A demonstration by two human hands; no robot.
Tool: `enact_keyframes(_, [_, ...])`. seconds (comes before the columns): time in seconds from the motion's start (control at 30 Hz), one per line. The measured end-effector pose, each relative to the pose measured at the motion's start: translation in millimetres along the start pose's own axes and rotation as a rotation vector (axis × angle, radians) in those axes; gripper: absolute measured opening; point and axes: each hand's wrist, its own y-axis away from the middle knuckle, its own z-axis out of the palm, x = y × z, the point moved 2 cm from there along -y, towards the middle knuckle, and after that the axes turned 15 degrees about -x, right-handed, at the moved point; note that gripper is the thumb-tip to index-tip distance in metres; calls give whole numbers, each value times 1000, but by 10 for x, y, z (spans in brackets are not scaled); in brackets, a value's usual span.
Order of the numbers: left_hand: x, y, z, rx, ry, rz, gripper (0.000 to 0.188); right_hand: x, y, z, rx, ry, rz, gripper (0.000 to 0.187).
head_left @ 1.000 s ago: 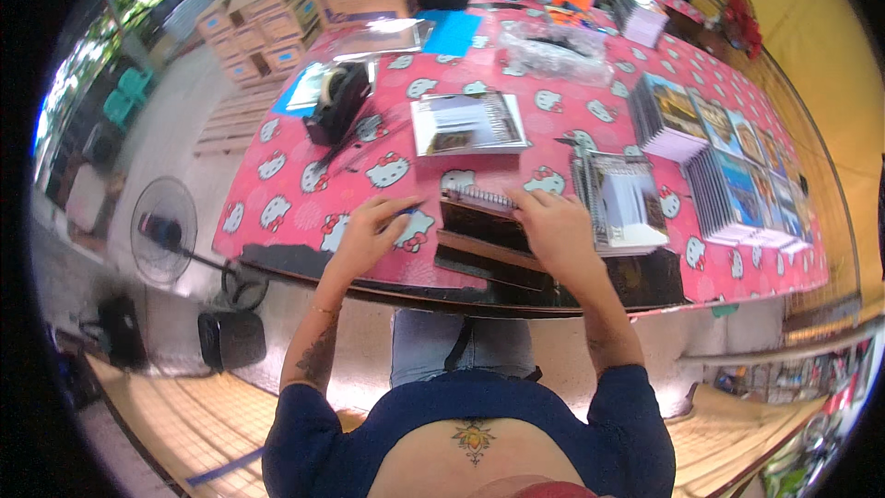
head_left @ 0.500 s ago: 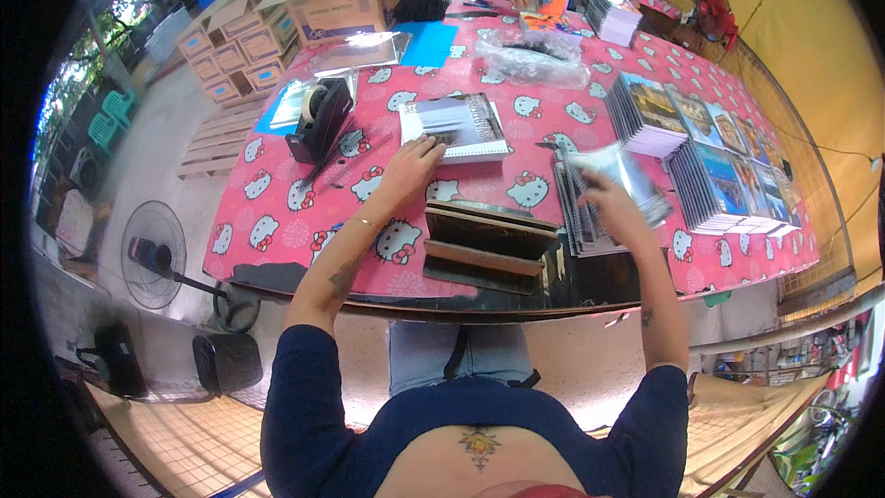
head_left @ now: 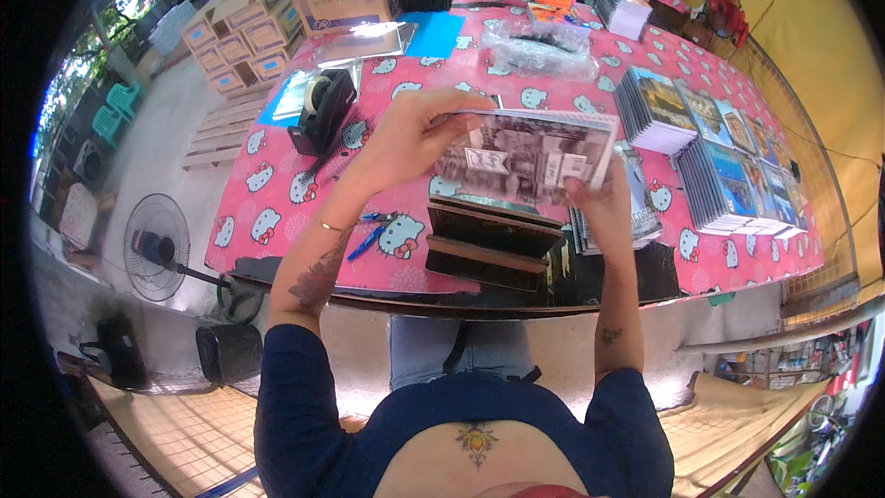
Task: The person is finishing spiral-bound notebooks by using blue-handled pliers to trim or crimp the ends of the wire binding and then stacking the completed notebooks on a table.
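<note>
While both hands hold grey printed booklet (head_left: 525, 155) above wooden rack (head_left: 491, 242): left hand (head_left: 415, 134) pinches left edge, right hand (head_left: 597, 195) grips lower right corner. Risk: thin pinch slips, booklet drops, knocks stacked booklets (head_left: 654, 111) on pink tablecloth (head_left: 277, 194).

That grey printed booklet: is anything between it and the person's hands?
No. Both hands are already on the booklet: the left hand grips its left edge, the right hand its lower right corner, above the dark wooden rack.
</note>
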Motion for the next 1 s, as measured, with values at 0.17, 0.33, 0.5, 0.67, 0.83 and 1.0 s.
enact_keyframes(0.17, [310,-41,223,-142,-258,164,26,272,550,-80,9,-24,97,30])
enact_keyframes(0.33, [578,-47,357,-148,-388,192,25,462,698,-19,128,-114,-35,26])
enact_keyframes(0.5, [591,-46,347,-147,-458,189,25,450,631,-1,53,-65,-16,26])
enact_keyframes(0.67, [316,98,377,-231,-467,29,30,591,644,126,28,9,27,41])
enact_keyframes(0.83, [-317,749,906,91,-689,-79,42,660,649,477,-98,2,59,78])
enact_keyframes(1.0, [-865,1081,1170,413,189,-210,48,691,543,603,-35,-49,30,75])
